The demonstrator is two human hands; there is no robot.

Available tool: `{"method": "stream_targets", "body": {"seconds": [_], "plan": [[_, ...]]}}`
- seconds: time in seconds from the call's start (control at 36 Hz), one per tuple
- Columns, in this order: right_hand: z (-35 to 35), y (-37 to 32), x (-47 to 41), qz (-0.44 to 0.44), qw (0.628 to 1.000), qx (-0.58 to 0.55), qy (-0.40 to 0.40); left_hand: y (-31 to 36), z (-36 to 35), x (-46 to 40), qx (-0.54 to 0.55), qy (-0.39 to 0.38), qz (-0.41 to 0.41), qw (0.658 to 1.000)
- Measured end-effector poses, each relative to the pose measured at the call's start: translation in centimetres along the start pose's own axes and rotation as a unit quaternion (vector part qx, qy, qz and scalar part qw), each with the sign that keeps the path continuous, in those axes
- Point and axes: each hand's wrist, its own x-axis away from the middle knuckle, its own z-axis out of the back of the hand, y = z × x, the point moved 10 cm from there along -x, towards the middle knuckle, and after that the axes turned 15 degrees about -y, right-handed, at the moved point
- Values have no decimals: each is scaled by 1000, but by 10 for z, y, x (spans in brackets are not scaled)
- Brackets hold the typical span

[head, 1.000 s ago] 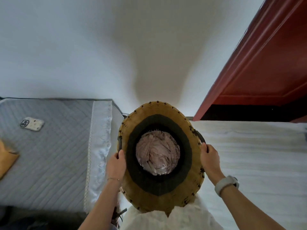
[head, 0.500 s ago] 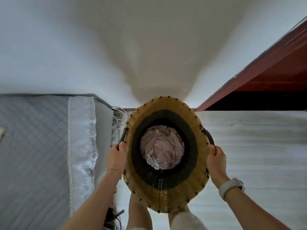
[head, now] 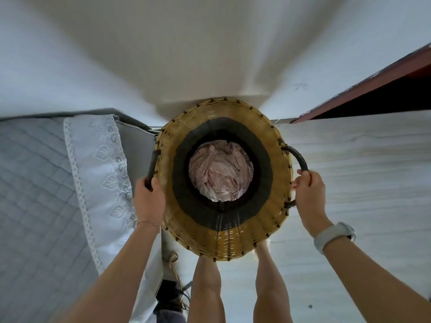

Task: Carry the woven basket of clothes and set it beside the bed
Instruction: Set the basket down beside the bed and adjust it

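I look straight down into a tall woven basket [head: 233,236], yellow at the rim with a black band inside. Pale pink clothes [head: 220,170] lie bunched at its bottom. My left hand [head: 149,199] grips the dark left handle and my right hand [head: 309,194] grips the dark looped right handle. The basket sits between the bed [head: 35,206] on the left and the pale floor [head: 361,171] on the right, close to the wall. Whether its base touches the floor is hidden.
The bed has a grey quilted cover with a white lace trim [head: 100,173] along its near edge. A white wall [head: 198,54] rises just behind the basket. A dark red door [head: 373,87] stands at the right. Cables and a dark object [head: 172,297] lie by my feet.
The basket has shifted towards the wall and lower beside the bed corner. My view has tipped down, so my legs now show and the bed fills less of the left.
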Motion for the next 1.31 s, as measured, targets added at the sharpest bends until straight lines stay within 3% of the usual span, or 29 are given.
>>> {"method": "stream_targets", "body": {"seconds": [0.06, 0.14, 0.25, 0.33, 0.47, 0.56, 0.61, 0.72, 0.86, 0.97, 1.08, 1.17, 1.22, 1.31], "plan": [[-3, -7, 6, 10, 1000, 15, 12, 9, 2, -4, -18, -4, -11, 1000], [-9, -17, 21, 34, 991, 124, 33, 36, 7, -10, -144, 13, -61, 988], [-28, -59, 32, 145, 919, 355, 93, 81, -4, -31, -287, -8, -149, 946], [-53, -90, 20, 205, 889, 401, 87, 114, -22, -57, -338, -48, -199, 919], [-77, -100, -50, 128, 878, 459, 51, 141, -58, -108, -383, -91, -225, 891], [-79, -85, -96, 45, 886, 462, 23, 130, -78, -141, -381, -121, -191, 896], [-78, -80, -113, 35, 881, 472, 15, 120, -83, -154, -368, -120, -184, 904], [-78, -91, -126, 107, 861, 496, 23, 108, -75, -146, -347, -44, -199, 916], [-110, -128, -137, 161, 820, 549, 2, 57, -50, -128, -264, -3, -94, 960], [-162, -147, -116, 253, 799, 541, -70, 6, -43, -112, -217, -40, 12, 975], [-185, -145, -65, 388, 777, 490, -80, 22, -46, -108, -270, -51, -19, 961], [-166, -115, -35, 383, 809, 441, -73, 74, -64, -105, -338, -49, -147, 928], [-134, -82, -28, 327, 861, 388, -41, 108, -84, -102, -390, -61, -224, 891], [-80, -22, -23, 202, 924, 323, 34, 135, -118, -105, -447, -115, -274, 844]]}}
